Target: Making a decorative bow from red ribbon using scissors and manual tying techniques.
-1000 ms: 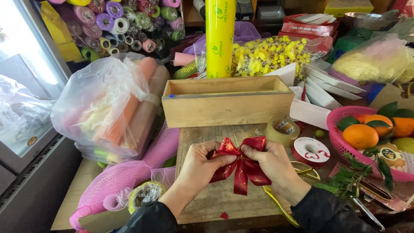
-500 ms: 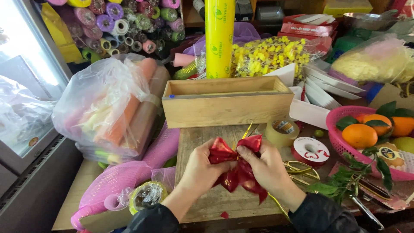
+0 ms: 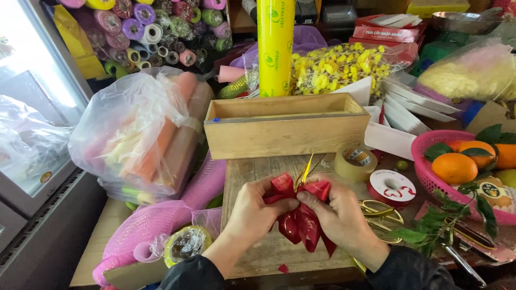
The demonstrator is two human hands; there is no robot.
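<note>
Both of my hands pinch a red ribbon bow (image 3: 301, 217) over a wooden board (image 3: 252, 177). My left hand (image 3: 252, 212) grips the bow's left loops, thumb pressed at its middle. My right hand (image 3: 341, 212) holds the right loops from the other side. A thin gold tie (image 3: 307, 169) sticks up from the bow's centre between my fingers. The bow's tails hang down toward me below my hands.
A shallow wooden box (image 3: 285, 126) stands behind the board. To the right lie a tape roll (image 3: 355, 161), a red ribbon spool (image 3: 391, 187), gold scissors (image 3: 379, 209) and a pink basket of oranges (image 3: 457, 161). Left are bagged paper rolls (image 3: 145, 134) and pink mesh (image 3: 161, 220).
My hands have closed in on the bow's middle and bunched its loops together. The gold tie now stands up from the centre and the tails hang lower.
</note>
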